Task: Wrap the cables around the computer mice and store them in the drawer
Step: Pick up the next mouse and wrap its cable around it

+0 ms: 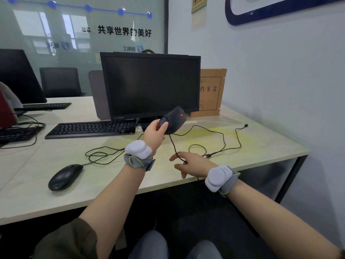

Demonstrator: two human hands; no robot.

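Pale wood covered the desk [252, 139], which ran across the middle of the frame, with a light wall on the right. I saw the left hand [155, 133] near the middle of the picture, lifted above the desk and closed around a black mouse with a red wheel [174, 119], thumb on one side and fingers on the other. Its cable [223, 136] dropped from the mouse, passed down to the right hand [190, 164], and looped away over the desk to a plug [246, 125] at the right. The right hand sat low at the desk's front edge, fingers spread a little, with the cable running between them; I could not tell if it was pinching the cable or only touching it. Both wrists wore grey bands with white blocks. A second black mouse [65, 176] lay flat on the desk at lower left, well apart from the hands, and its cable [101, 156] curled loose behind it. A dark monitor [151, 85] stood at the back in the middle, with a black keyboard [91, 128] in front of it. A brown file box [212, 92] stood just beside the monitor on the right.
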